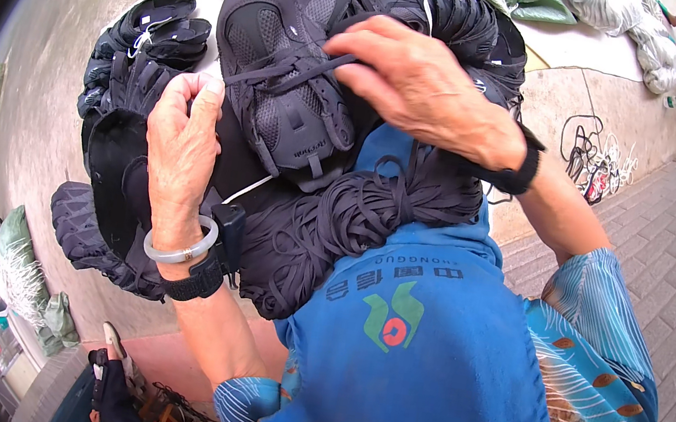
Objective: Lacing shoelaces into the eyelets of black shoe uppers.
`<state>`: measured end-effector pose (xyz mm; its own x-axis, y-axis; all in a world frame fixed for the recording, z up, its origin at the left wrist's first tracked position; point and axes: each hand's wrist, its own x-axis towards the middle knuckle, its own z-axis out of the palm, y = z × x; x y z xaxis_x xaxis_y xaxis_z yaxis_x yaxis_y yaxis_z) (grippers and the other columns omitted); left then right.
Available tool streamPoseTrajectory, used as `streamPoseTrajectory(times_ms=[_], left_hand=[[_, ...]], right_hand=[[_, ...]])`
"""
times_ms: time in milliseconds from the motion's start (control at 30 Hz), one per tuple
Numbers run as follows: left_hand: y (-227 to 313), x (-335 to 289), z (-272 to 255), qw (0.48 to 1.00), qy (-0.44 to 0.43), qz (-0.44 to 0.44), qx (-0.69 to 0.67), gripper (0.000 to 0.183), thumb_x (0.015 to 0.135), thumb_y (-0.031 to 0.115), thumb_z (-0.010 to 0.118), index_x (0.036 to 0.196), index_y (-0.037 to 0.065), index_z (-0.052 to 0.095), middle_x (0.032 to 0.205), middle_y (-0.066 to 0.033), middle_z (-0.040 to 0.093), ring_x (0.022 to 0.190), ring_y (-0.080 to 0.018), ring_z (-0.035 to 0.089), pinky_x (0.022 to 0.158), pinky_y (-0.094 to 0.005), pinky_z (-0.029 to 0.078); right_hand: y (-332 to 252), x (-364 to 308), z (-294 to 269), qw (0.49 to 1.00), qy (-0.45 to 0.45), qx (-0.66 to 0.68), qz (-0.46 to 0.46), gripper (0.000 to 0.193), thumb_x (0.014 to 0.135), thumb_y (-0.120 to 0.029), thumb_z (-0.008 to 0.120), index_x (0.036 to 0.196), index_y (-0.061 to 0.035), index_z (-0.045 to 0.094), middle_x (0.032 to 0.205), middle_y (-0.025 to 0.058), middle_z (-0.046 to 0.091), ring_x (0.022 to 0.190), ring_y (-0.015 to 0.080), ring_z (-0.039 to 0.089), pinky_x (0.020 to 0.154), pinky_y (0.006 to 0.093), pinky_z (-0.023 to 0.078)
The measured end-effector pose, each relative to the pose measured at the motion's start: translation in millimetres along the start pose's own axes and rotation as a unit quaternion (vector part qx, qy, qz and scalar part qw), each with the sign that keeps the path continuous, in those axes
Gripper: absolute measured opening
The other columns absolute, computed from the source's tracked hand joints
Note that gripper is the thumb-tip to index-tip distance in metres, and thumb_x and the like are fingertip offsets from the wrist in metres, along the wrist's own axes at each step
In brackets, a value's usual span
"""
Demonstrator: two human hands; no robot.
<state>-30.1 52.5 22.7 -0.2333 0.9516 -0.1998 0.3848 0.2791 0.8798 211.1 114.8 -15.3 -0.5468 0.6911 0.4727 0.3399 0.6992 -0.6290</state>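
Observation:
A black sneaker (309,140) with mesh panels lies in front of me, its heel end toward my body. A flat black shoelace (293,78) runs across its upper. My left hand (184,138) is closed in a pinch at the lace's left side, beside the shoe. Over the right side, my right hand (432,93) holds the other side of the lace between thumb and fingers. A thick bundle of loose black laces (334,233) rests on my lap, over the blue apron (431,349). A thin white cord (249,188) shows just below the shoe.
Black shoes (148,40) are piled at the left, and a row of more shoes (455,4) stands behind. Tangled cords (597,164) lie on the ground at the right. Pale sacks (655,53) and a person sit far right; another person (119,393) is at lower left.

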Motion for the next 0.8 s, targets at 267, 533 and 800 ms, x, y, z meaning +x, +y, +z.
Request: streamPoseTrajectory(times_ms=[267,533,800], left_hand=[[-10.6,-0.4,5.6,0.997,0.025,-0.070,-0.007,0.021,0.095,0.029,0.056,0.089,0.010,0.060,0.069,0.0083,0.042,0.057,-0.0013,0.038,0.049,-0.0179,0.035],[-15.4,5.1,2.0,0.998,0.010,-0.058,-0.036,0.019,0.094,0.028,0.056,0.089,0.010,0.059,0.070,0.0079,0.043,0.054,-0.0008,0.037,0.048,-0.0176,0.034],[-14.7,1.9,1.6,0.991,-0.011,-0.066,-0.118,0.019,0.094,0.027,0.057,0.092,0.009,0.058,0.070,0.0072,0.045,0.049,0.0008,0.033,0.046,-0.0170,0.033]], right_hand=[[-11.4,15.3,25.3,0.997,-0.071,-0.010,-0.016,0.020,0.085,-0.023,0.066,0.087,-0.0045,0.059,0.081,0.0125,0.061,0.079,0.0356,0.063,0.067,0.0442,0.051],[-22.8,32.2,24.5,0.971,-0.118,-0.154,-0.142,0.009,0.076,-0.016,0.064,0.078,-0.0083,0.060,0.080,0.0071,0.059,0.076,0.0265,0.066,0.062,0.0392,0.053],[13.8,24.7,-0.9,0.897,-0.117,-0.240,-0.351,0.008,0.071,-0.020,0.060,0.074,-0.0122,0.058,0.083,0.0007,0.048,0.075,0.0140,0.055,0.067,0.0275,0.048]])
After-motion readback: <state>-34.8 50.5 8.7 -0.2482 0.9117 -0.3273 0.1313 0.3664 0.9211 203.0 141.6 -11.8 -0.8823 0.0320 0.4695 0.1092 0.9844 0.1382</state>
